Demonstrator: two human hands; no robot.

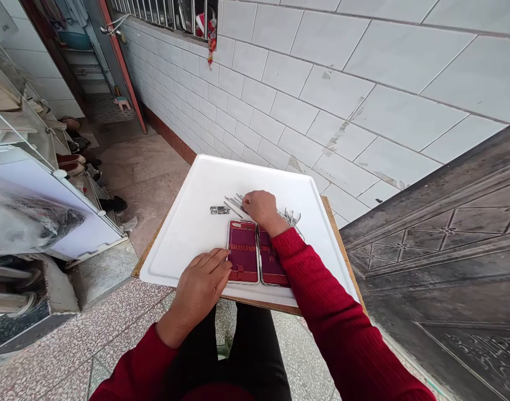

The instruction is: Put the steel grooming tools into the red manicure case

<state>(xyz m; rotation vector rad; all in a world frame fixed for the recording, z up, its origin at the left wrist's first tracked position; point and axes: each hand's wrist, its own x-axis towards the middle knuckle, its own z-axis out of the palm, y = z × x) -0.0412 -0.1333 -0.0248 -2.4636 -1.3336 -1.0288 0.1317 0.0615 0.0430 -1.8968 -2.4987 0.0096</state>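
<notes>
An open manicure case [243, 262] with a dark red lining and elastic loops lies on a white board [171, 245]. My left hand [202, 284] lies flat along the case's left side, fingers stretched out and their tips at its edge. Beyond the case, my right hand [261, 209] is closed, fingertips down among thin metal manicure tools [234, 206]; what they pinch is hidden. To the left of these lie small nail clippers [219, 210]. Right of my right hand is a cluster of scissors-like metal tools [292, 217]. My right forearm covers part of the case's right half.
The board rests on a wooden top [145, 262] above my knees. A white tiled wall [280, 83] runs behind it. At right stands a dark carved panel [439, 234]; at left, a shelf [77, 178] with shoes and a plastic-wrapped bundle [29, 217].
</notes>
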